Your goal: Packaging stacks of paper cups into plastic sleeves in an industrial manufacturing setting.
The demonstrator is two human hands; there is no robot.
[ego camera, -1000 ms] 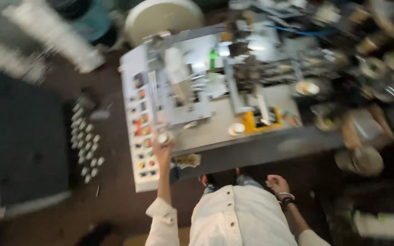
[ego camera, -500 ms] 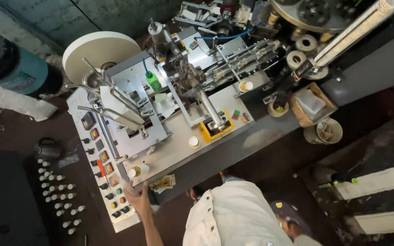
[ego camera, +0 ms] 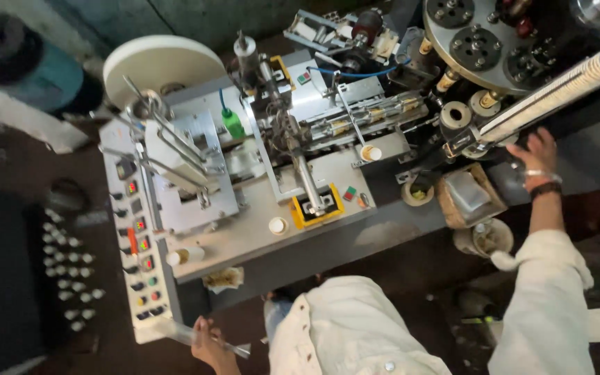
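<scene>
White cup stack (ego camera: 557, 87) | right hand (ego camera: 537, 158) just beneath; touching

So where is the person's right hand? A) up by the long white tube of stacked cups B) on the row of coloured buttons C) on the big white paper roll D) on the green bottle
A: the right hand reaches up beside the lower end of the long white tube of stacked cups, far from the other things.

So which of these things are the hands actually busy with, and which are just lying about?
In hand:
- left hand holds a clear strip near the control panel
- right hand reaches beside the long stack of paper cups

Lying about:
- white paper roll
- green bottle
- small cup
- white bobbins on the floor
</scene>
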